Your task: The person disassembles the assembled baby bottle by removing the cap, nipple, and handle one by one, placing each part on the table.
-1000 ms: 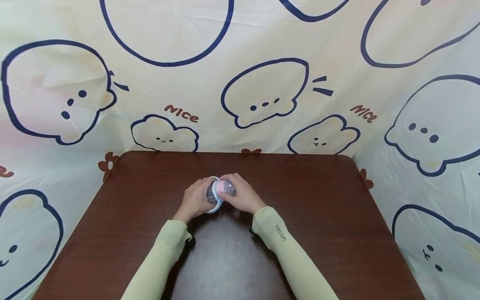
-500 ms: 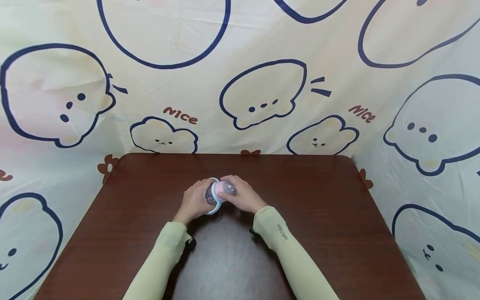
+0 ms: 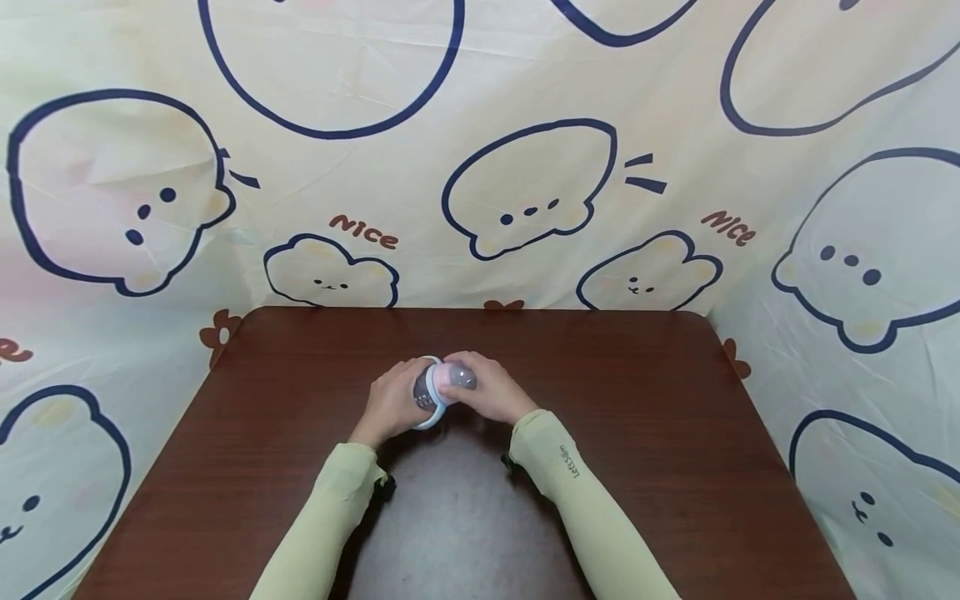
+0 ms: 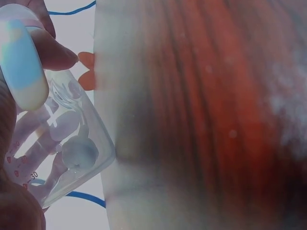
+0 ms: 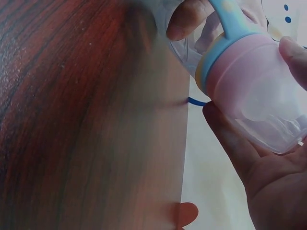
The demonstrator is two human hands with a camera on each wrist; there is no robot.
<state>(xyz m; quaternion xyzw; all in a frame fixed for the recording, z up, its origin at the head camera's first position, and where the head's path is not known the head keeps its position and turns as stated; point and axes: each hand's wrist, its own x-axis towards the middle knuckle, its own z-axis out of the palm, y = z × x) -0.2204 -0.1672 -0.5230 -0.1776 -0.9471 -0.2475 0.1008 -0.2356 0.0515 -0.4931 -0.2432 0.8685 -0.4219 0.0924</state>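
Note:
A baby bottle [image 3: 423,393] lies on its side between both hands, above the middle of the table. My left hand [image 3: 390,402] grips its clear body from the left. Inside the body, the left wrist view shows a straw with a rounded weight [image 4: 80,153] at its end. A pale blue handle ring [image 5: 225,24] with yellow edging circles the neck. From the right, my right hand [image 3: 491,392] holds the pink collar [image 5: 244,67] between thumb and fingers. Beyond that collar, the clear domed cap [image 5: 283,132] points toward the right palm.
The dark brown wooden table [image 3: 645,467] spreads out around the hands. Behind it and on both sides hangs a pale cloth [image 3: 525,67] with blue cartoon outlines. Light green sleeves [image 3: 322,508] cover both forearms.
Both hands keep their hold on the bottle at nearly the same spot. Only a slight shift of the whole head view shows.

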